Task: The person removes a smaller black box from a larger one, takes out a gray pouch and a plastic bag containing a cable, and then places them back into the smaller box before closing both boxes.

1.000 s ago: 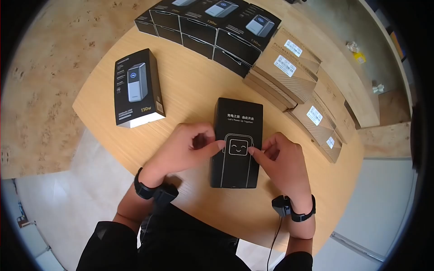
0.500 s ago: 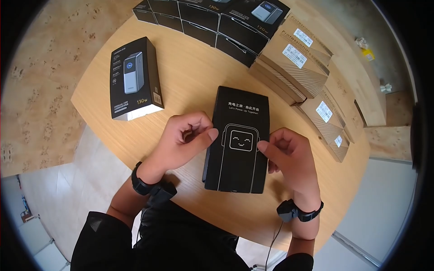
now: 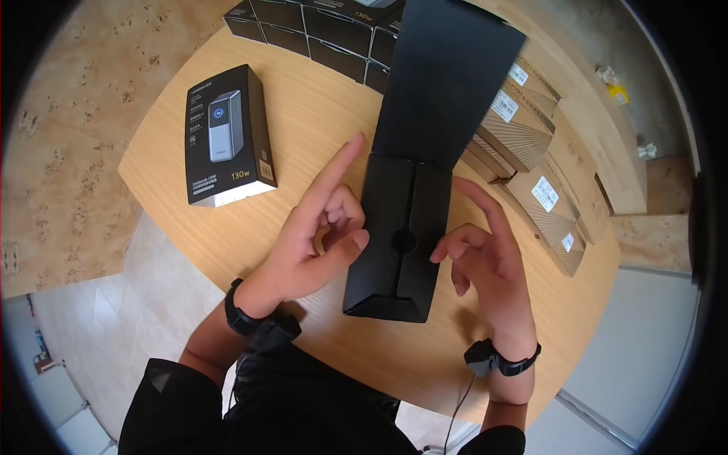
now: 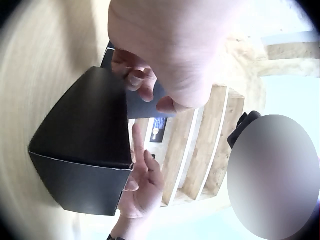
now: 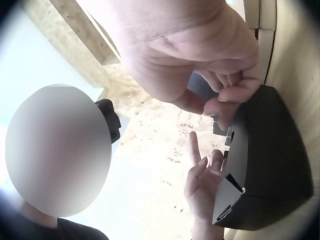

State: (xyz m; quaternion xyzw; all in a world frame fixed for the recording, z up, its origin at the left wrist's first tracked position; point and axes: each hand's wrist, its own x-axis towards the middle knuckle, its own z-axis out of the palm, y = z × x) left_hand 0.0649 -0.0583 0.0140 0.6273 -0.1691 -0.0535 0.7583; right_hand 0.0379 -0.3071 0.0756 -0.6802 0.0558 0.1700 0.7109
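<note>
A black box (image 3: pixel 384 220) stands on the table in front of me, its lid (image 3: pixel 451 83) swung up and leaning back from the far end. Under the lid lie two black inner flaps that meet at a middle seam, with a round cutout (image 3: pixel 404 241). My left hand (image 3: pixel 315 243) is at the box's left side, index finger pointing forward, the other fingers loosely curled and holding nothing. On the right side my right hand (image 3: pixel 489 262) hovers with bent, relaxed fingers, fingertips right at the box's edge. The box's side wall (image 4: pixel 85 125) fills much of the left wrist view.
Another black box (image 3: pixel 227 136) printed with a power bank and "130w" lies to the left. Stacked black boxes (image 3: pixel 334 53) line the back. Brown cardboard boxes (image 3: pixel 523 144) with white labels sit at the back right, partly behind the raised lid.
The box's printed lid was down and has swung up and away, uncovering the inner flaps. My left index finger has stretched forward; the right hand's fingers have spread a little.
</note>
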